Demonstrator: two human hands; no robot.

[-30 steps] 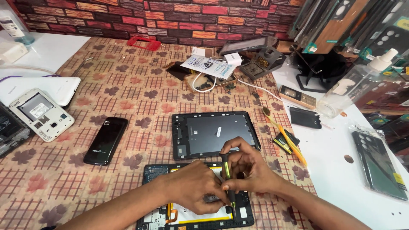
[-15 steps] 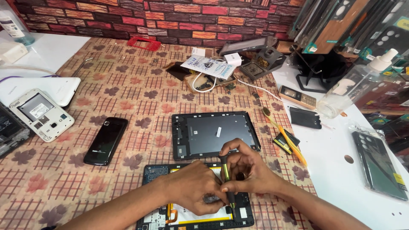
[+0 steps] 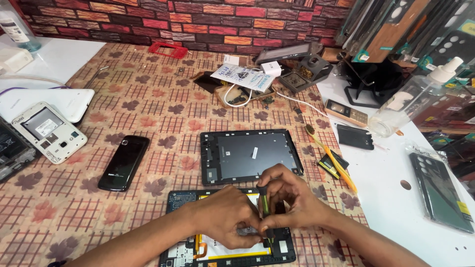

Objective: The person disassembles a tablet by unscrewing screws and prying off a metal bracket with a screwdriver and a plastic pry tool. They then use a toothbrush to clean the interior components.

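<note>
Black and green, the small screwdriver [image 3: 264,205] stood upright, pinched by the fingers of the right hand [image 3: 289,200]. Its tip touched the opened tablet [image 3: 185,199] at the near table edge. The left hand [image 3: 225,222] lay curled on the tablet, holding nothing I could see.

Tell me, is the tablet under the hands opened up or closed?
Opened: the tablet shows its circuit board and battery, its grey back cover lying apart.

glossy black phone [image 3: 123,162], matt grey tablet cover [image 3: 250,155]
</note>
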